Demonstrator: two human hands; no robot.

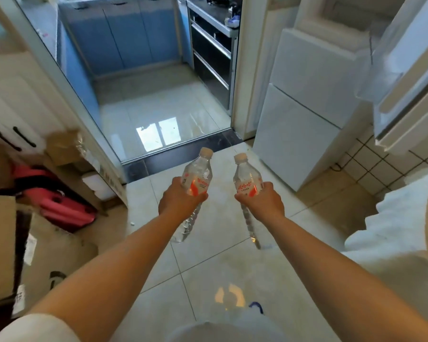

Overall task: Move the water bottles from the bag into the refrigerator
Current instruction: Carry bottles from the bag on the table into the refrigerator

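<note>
Two clear water bottles with red-and-white labels and pale caps are held out in front of me over the tiled floor. My left hand (pixel 179 201) grips the left bottle (pixel 198 172) around its middle. My right hand (pixel 262 198) grips the right bottle (pixel 245 175) the same way. Both bottles tilt away from me, caps pointing forward. The white refrigerator (pixel 304 95) stands ahead to the right, and its upper door (pixel 410 77) hangs open at the far right. A pale bag with a blue handle (pixel 256 307) lies near my feet at the bottom edge, mostly hidden.
A doorway with a dark threshold (pixel 183 150) leads into a kitchen with blue cabinets (pixel 124 33). Cardboard boxes (pixel 62 149) and a red object (pixel 62 206) crowd the left side. A white padded object (pixel 393 230) sits at the right.
</note>
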